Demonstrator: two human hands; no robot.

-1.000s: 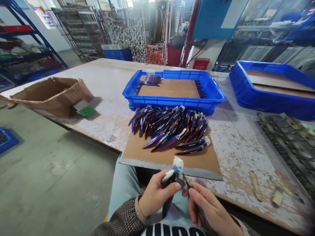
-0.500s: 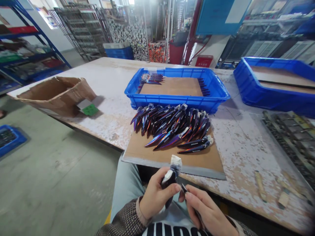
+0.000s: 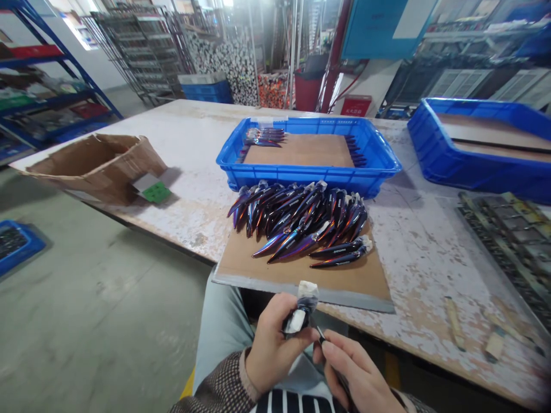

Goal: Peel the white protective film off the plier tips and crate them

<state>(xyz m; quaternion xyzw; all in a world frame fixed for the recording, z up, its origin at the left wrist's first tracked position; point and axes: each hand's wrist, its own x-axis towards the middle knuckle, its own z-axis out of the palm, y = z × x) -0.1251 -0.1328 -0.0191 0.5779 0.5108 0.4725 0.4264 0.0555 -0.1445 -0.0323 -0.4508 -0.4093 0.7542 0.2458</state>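
Observation:
My left hand (image 3: 272,347) is closed round a dark glossy part (image 3: 296,322) with a pale, wrapped end (image 3: 308,290) pointing up and away from me. A white patch shows on the part near my thumb. In my right hand (image 3: 359,370) is a slim dark tool (image 3: 321,335), pinched between thumb and fingers, its thin tip beside my left thumb. Whether that tip touches the part, I cannot tell. Beyond my hands, a pile of similar glossy tapered parts (image 3: 297,215), dark with purple and orange sheen, lies on a cardboard sheet (image 3: 258,273).
Behind the pile stands a blue crate (image 3: 310,173) with several such parts on cardboard. Another blue crate (image 3: 477,175) is at right, near a metal rack-like fixture (image 3: 508,241) and wooden-handled tools (image 3: 454,324). A cut-down cardboard box (image 3: 107,178) sits at left.
The held part has turned slightly in my left hand and its wrapped end sits a little lower. My right hand with the tool has shifted slightly. The pile looks the same.

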